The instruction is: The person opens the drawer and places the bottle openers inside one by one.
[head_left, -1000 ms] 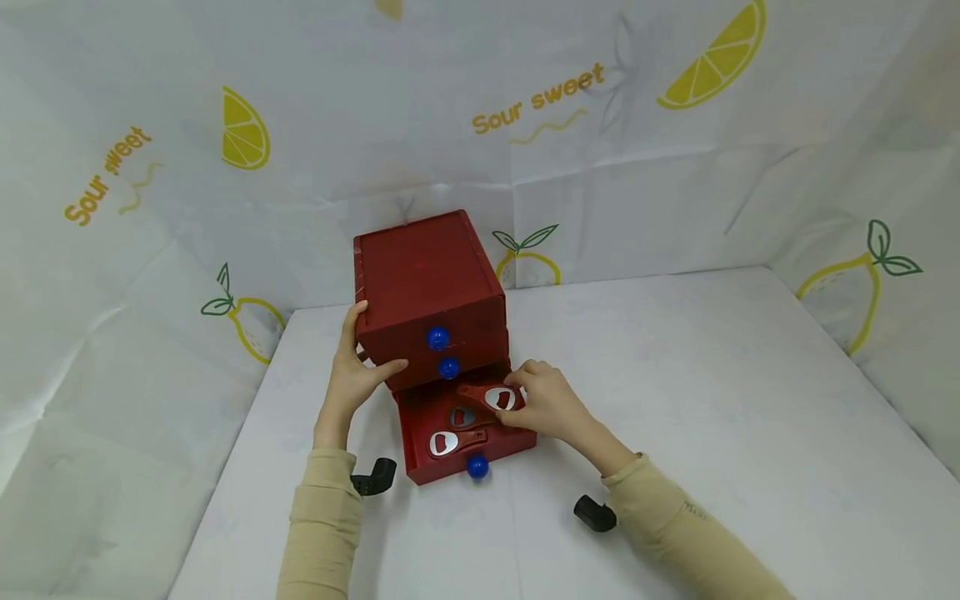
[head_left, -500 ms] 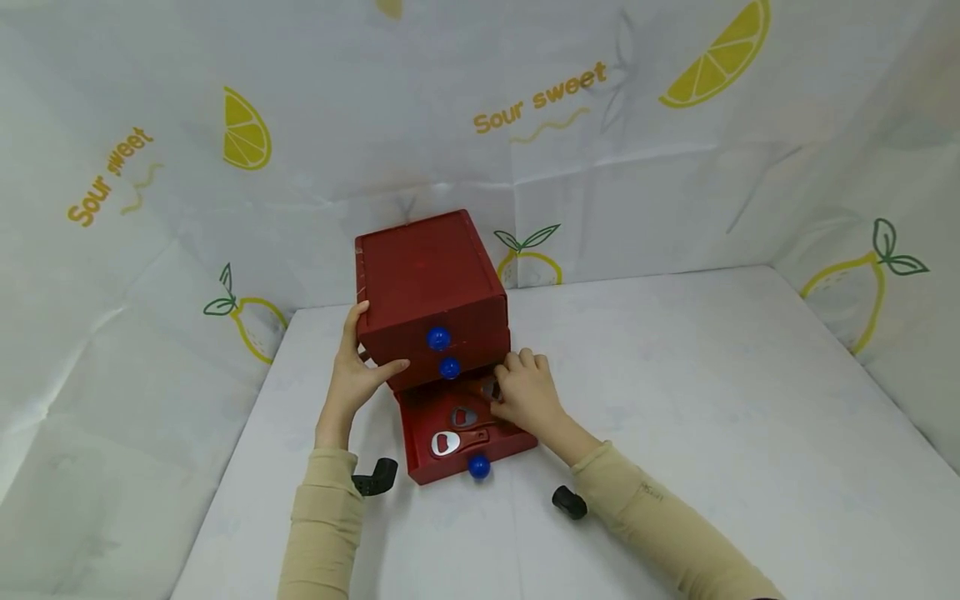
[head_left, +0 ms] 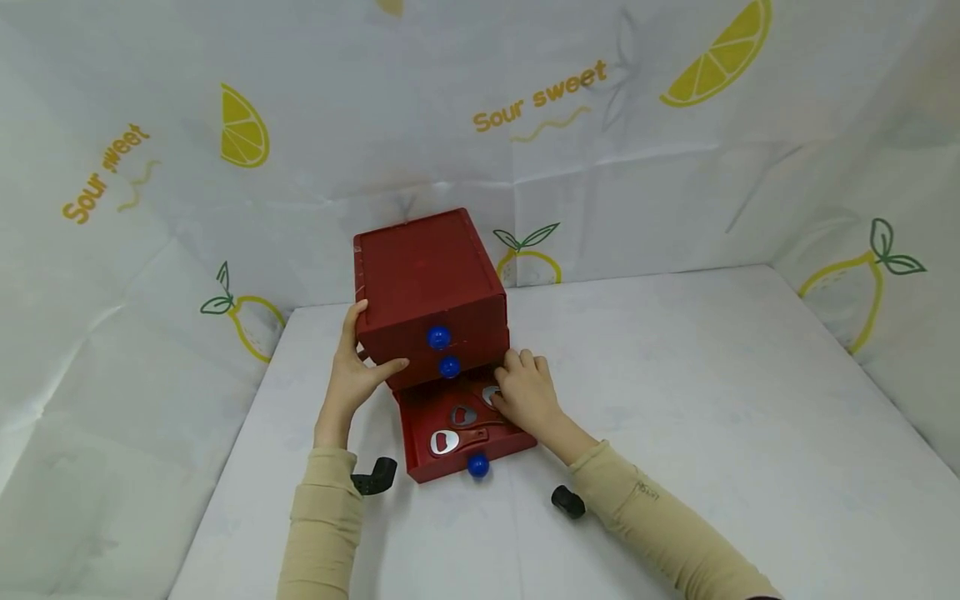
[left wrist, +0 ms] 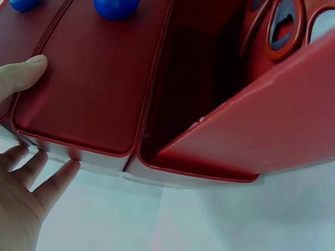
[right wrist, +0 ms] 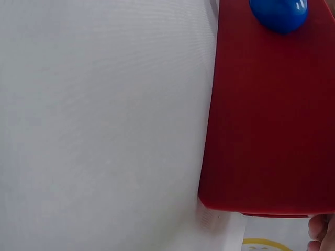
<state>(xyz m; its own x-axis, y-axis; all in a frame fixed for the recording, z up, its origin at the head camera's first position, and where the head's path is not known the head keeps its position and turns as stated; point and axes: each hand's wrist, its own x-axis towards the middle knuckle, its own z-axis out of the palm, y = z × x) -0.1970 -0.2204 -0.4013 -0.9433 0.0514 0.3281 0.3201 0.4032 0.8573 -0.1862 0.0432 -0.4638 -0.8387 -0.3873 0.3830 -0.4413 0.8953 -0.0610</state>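
Observation:
My left hand (head_left: 352, 379) holds the left front corner of the red drawer box (head_left: 423, 267). Its thumb (left wrist: 26, 76) presses the front and its fingers lie along the side. The lowest drawer (head_left: 416, 467), with a blue knob (head_left: 477, 466), stands pulled out. My right hand (head_left: 531, 396) is at the drawer's right side, pinching a bottle opener (head_left: 490, 396) whose pale head shows beside the thumb; the fingertips are mostly hidden. A darker opener (head_left: 462, 416) and another bright-headed opener (head_left: 445, 442) lie farther forward. In the right wrist view, only some fingers (right wrist: 316, 227) show.
Two upper drawers with blue knobs (head_left: 438, 337) are closed above the pulled-out one. The white table (head_left: 675, 417) extends to the right. A lemon-printed cloth (head_left: 600, 192) hangs behind. Black wrist-worn parts (head_left: 567, 502) sit near both forearms.
My right hand has moved left and slightly up, carrying the bottle opener back into the drawer. Over the last half second its pale head has come into fuller view. The left hand stays put.

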